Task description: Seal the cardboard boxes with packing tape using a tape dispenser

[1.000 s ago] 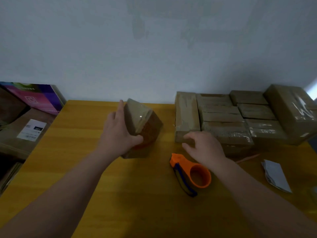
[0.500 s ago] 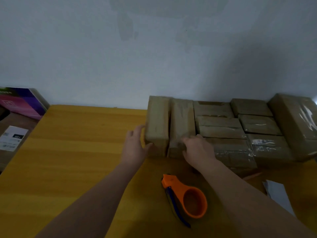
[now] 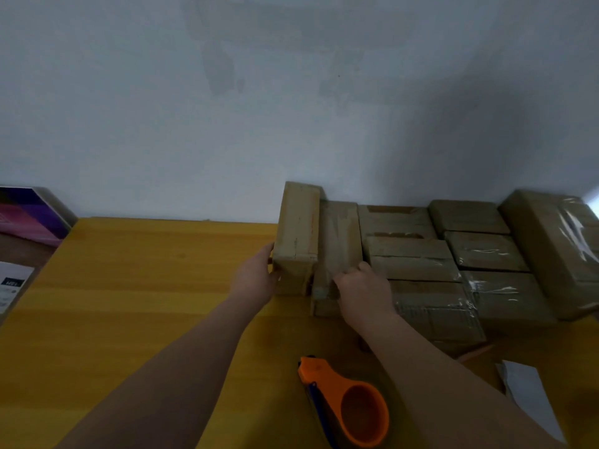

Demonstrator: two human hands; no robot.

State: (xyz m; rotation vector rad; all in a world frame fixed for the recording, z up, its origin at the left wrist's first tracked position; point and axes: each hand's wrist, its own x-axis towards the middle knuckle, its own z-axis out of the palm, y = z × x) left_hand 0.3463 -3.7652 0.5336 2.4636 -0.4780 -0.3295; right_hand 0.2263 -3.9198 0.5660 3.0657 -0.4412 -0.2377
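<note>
While left hand presses end box; right hand grips neighbouring box

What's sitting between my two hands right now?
In the head view, the near ends of two cardboard boxes: the taller box your left hand touches, the lower box under your right hand.

A brown cardboard box is standing on its narrow side just right of the frame's centre, with a second box sitting lower just beside it on the right. Further right, tape-wrapped boxes are lying flat, packed edge to edge. An orange tape dispenser is lying on its side at lower centre, well apart from them
</note>
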